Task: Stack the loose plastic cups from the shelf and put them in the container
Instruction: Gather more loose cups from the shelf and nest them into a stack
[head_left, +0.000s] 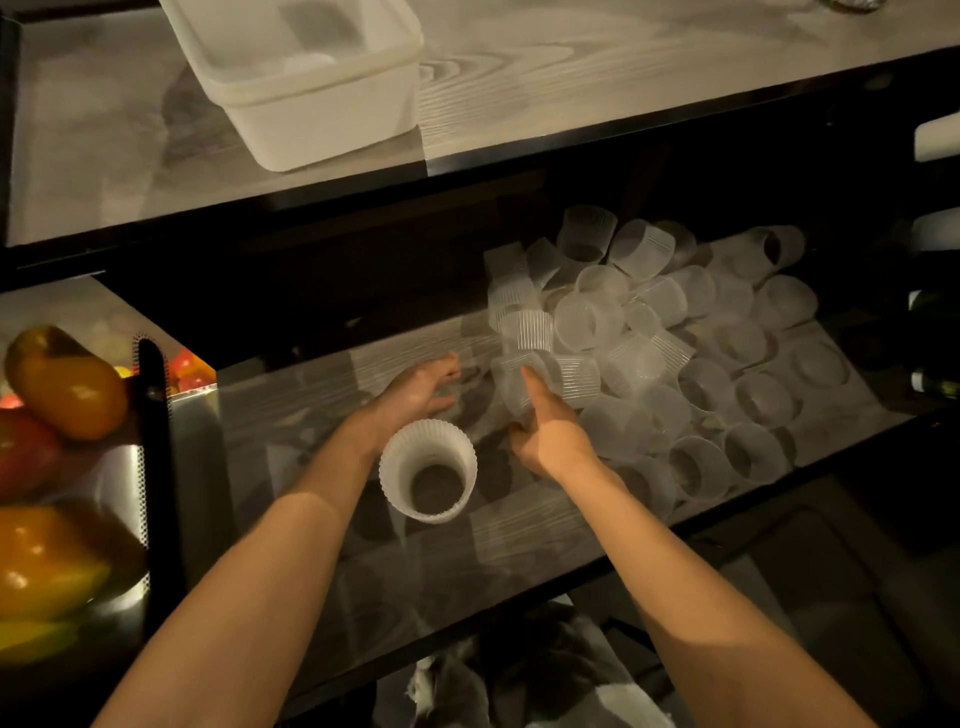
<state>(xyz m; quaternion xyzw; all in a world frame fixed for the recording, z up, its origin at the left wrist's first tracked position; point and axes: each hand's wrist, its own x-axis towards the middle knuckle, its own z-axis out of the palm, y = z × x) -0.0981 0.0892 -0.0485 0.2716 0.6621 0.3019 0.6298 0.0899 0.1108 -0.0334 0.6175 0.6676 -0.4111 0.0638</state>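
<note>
Right hand (550, 441): wrapped around a ribbed clear cup, with the thumb laid up its side and the fingers curled beneath.
Held cup (511, 379): tilted, at 12 o'clock from the right hand, at the near left edge of the pile and touching its neighbours there.
Left hand (415, 392): holds nothing. Its fingers are loosely spread and the palm is turned toward the held cup, at 9 o'clock from it and just apart.
Upright cup (428, 470): white and ribbed, mouth up, standing on the shelf between the two forearms, at 6 o'clock from the left hand and just beside that wrist. Whether more cups are nested inside it cannot be told.
Loose cups (675, 338): a heap of clear cups at 3 o'clock from the hands. Many lie on their sides or tip against each other toward the back, while others stand mouth up along the near and right edge.
Shelf (363, 545): a glossy, wood-grained board in a dark frame, carrying the heap and the upright cup.
Container (311, 78): a white rectangular plastic tub on the upper shelf (623, 78), at 11 o'clock in the view, well apart from both hands.
Peppers (62, 384): orange, yellow and red ones in a shiny metal holder at 9 o'clock, left of the shelf.
</note>
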